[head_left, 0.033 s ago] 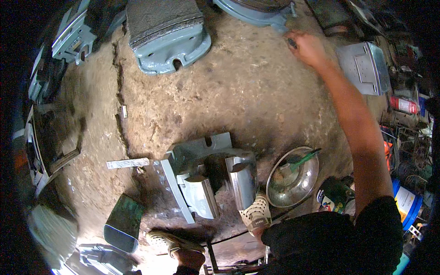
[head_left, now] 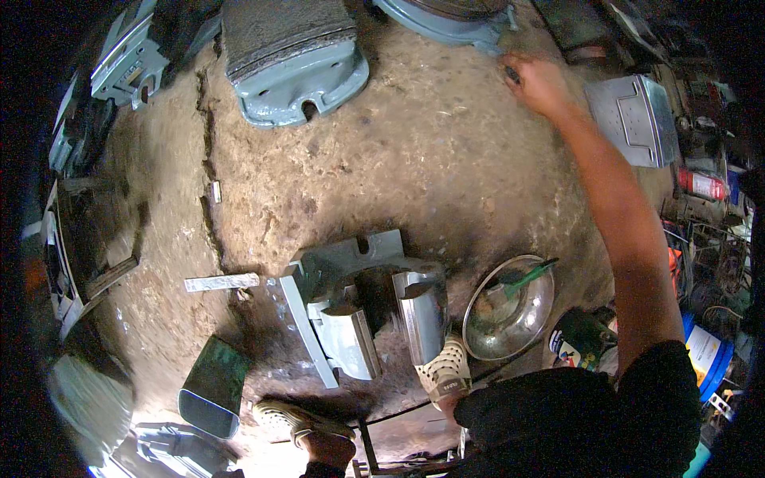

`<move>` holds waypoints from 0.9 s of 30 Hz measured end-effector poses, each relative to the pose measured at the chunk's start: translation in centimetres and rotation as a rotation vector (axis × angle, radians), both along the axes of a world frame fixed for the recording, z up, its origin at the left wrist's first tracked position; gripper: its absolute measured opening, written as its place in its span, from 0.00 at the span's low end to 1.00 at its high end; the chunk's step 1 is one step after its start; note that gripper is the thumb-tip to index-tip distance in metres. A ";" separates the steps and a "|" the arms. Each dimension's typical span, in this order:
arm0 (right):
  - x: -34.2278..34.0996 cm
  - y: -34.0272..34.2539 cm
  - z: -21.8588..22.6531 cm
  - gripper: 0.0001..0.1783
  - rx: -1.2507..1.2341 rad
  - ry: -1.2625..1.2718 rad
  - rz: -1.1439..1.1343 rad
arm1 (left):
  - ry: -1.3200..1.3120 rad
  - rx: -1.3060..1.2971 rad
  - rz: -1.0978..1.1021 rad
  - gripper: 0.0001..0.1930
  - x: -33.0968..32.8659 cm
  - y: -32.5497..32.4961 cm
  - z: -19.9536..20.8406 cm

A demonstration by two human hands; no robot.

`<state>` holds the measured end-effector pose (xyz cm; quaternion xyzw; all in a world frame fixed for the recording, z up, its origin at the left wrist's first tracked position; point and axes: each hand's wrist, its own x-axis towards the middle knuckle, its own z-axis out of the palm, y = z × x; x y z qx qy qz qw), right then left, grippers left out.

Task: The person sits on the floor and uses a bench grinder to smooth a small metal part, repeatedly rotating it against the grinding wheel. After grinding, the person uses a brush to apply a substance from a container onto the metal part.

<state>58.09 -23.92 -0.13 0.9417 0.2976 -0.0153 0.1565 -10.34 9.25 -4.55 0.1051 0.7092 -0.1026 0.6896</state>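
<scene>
My right hand (head_left: 542, 86) reaches far out to the upper right, fingers curled. A small dark piece (head_left: 511, 75) shows at the curled fingers; its kind is too small to make out. Just left of the hand lies a round blue-grey cast base (head_left: 458, 33), cut by the upper edge; contact between them cannot be told. My left hand is out of view. Near my feet rests a blue-grey vise-like casting (head_left: 349, 338) with two upright jaws. Beside it stands a shiny metal bowl (head_left: 478, 323) with a green-handled brush (head_left: 526, 279) in it.
A larger blue-grey casting (head_left: 307, 84) sits at the top, others at upper left (head_left: 127, 68). A metal box (head_left: 629, 119) stands right of my forearm. A flat bar (head_left: 221, 283), a dark green tube-like piece (head_left: 213, 386) and a blue-rimmed bucket (head_left: 709, 354) lie around on the rough floor (head_left: 382, 175).
</scene>
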 end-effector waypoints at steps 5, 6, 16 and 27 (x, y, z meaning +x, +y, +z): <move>0.6 -0.7 1.1 0.18 0.004 -0.104 0.034 | -0.011 -0.027 0.029 0.23 -0.5 -0.4 -0.4; 0.6 -0.9 1.2 0.17 0.001 -0.087 0.036 | -0.010 -0.028 0.030 0.23 -0.5 -0.4 -0.4; 1.1 0.7 1.4 0.16 -0.053 -0.037 0.068 | -0.007 -0.040 0.056 0.24 -1.0 -0.2 -0.7; 2.9 2.8 0.8 0.18 -0.115 -0.026 0.165 | -0.006 -0.039 0.089 0.24 -1.3 -0.4 -1.1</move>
